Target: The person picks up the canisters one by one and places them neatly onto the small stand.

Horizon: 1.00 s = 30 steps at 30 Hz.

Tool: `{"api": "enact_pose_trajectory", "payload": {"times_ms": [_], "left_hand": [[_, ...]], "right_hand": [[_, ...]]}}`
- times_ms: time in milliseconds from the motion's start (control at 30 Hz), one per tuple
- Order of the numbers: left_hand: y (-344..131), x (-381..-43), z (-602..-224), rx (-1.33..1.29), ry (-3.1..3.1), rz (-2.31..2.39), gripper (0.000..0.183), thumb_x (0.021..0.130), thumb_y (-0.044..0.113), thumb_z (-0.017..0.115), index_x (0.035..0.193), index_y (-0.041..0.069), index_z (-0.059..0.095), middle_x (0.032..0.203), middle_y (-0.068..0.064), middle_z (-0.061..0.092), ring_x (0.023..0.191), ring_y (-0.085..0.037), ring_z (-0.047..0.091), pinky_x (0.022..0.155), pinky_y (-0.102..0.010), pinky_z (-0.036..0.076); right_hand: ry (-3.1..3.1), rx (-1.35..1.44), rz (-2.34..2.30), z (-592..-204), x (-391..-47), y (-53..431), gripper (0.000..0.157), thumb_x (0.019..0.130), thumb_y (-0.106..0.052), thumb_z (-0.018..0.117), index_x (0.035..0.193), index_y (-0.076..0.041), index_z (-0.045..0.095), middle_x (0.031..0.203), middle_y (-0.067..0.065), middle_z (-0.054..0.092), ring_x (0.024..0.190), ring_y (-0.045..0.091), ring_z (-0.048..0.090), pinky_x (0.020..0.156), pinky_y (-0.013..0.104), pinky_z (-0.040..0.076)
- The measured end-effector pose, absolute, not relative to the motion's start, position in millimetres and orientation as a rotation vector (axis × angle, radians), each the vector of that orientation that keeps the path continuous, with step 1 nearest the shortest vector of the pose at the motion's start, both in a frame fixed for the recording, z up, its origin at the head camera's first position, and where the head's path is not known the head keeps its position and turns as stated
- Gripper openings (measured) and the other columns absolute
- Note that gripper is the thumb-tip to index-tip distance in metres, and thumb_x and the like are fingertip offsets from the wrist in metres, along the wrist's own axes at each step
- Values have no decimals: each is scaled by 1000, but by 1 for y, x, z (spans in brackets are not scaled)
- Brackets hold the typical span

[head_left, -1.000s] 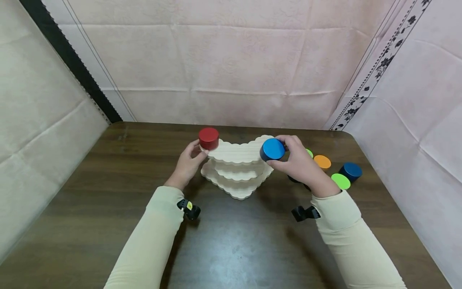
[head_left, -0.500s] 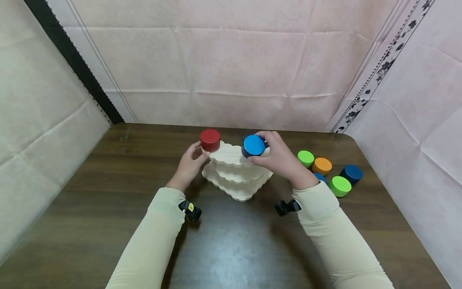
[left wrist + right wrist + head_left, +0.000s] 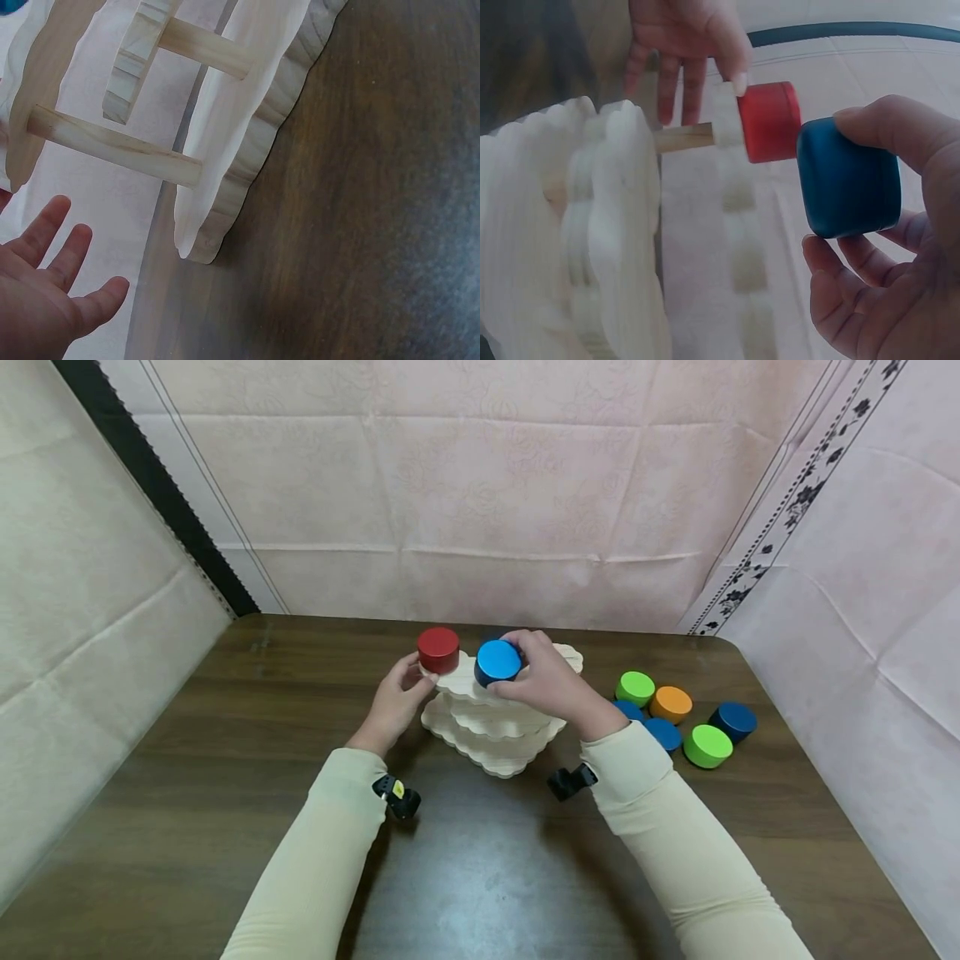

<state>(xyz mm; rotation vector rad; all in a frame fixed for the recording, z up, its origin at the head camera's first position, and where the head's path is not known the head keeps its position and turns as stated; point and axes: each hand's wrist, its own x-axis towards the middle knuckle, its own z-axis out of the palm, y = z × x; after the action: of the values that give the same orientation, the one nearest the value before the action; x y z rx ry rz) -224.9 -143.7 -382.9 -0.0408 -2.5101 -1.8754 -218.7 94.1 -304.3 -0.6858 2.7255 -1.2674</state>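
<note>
A pale wooden tiered stand point(image 3: 498, 752) with scalloped boards joined by dowels stands on the table. My left hand point(image 3: 393, 697) pinches the left end of its top board, thumb tip close against a red round tin point(image 3: 438, 652) sitting there. In the left wrist view, three fingers point(image 3: 71, 255) of that hand spread free beside the boards; its thumb and most of the index finger are out of frame. Thumb and fingers of my right hand point(image 3: 547, 681) grip a blue round tin point(image 3: 851, 180), held over the top board just right of the red one.
To the right on the brown table point(image 3: 300, 827) stand several more tins: green point(image 3: 636, 687), orange point(image 3: 671, 703), dark blue point(image 3: 733, 720) and another green point(image 3: 707, 746). Two blue ones are partly hidden by the right forearm. A pale cloth wall point(image 3: 480, 510) rises behind the table.
My right hand has carried the blue tin leftward along the top board, closer to the red one. The left hand and the red tin have stayed nearly still.
</note>
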Motion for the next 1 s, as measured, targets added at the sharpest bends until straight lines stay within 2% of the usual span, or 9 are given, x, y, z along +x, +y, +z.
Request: {"api": "enact_pose_trajectory", "payload": {"times_ms": [300, 567, 833, 1000], "left_hand": [[-144, -222, -382, 1, -2566, -1872, 61, 97, 36, 56, 150, 17, 34, 146, -13, 43, 133, -30, 41, 108, -54, 34], [-144, -222, -381, 11, -2571, -1875, 61, 96, 37, 56, 150, 19, 33, 147, -12, 42, 133, -30, 40, 108, -53, 35], [-144, -221, -381, -1, -2584, -1870, 62, 97, 40, 55, 151, 20, 32, 148, -11, 41, 133, -29, 40, 107, -53, 36], [-144, -220, -380, 12, -2588, -1870, 62, 97, 40, 55, 151, 21, 31, 148, -10, 42, 133, -28, 40, 107, -54, 36]], "right_hand": [[2713, -683, -1194, -314, -224, 81, 62, 80, -18, 77, 131, 2, 47, 125, 17, 45, 112, 28, 41, 93, 42, 46], [2733, -645, -1102, -313, -225, 72, 68, 81, -25, 76, 137, -1, 44, 131, 17, 44, 120, 31, 42, 98, 47, 45], [2753, -615, -1064, -313, -225, 68, 69, 83, -29, 73, 140, -3, 43, 129, 16, 45, 117, 30, 46, 99, 46, 45], [2803, -608, -1043, -317, -220, 66, 78, 83, -32, 74, 147, -8, 37, 134, 16, 42, 115, 29, 50, 99, 44, 46]]}}
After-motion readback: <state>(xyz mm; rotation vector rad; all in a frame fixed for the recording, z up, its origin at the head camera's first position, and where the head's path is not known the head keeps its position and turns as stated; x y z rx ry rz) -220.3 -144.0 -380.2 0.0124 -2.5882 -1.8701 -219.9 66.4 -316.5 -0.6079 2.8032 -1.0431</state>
